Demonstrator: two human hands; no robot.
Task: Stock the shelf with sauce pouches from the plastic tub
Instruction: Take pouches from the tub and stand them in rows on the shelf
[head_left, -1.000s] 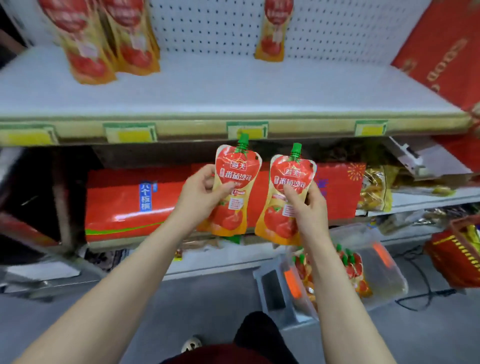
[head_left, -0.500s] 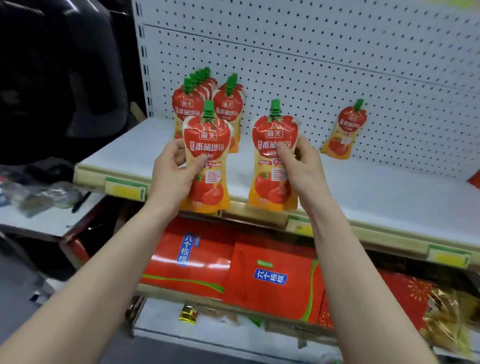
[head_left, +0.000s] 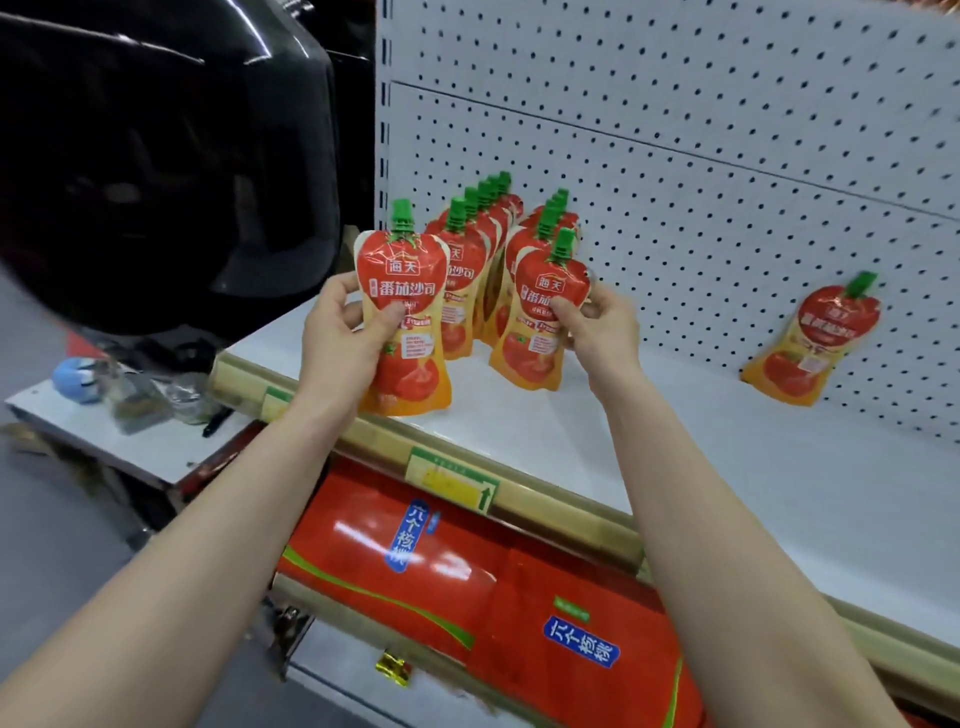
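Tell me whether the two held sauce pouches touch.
Apart: head view shows shelved pouches through a clear gap between left pouch and right pouch.

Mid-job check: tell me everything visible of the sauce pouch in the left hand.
The sauce pouch looks like glossy flexible film. Its top is red with white characters, and its lower part is orange-yellow with a tomato picture and a small label. A green cap sits on the spout. It is upright and faces the camera. The left hand grips it, thumb across the front. It is in front of the left row of pouches, with its base at the front edge of the shelf. Whether it rests there is unclear.
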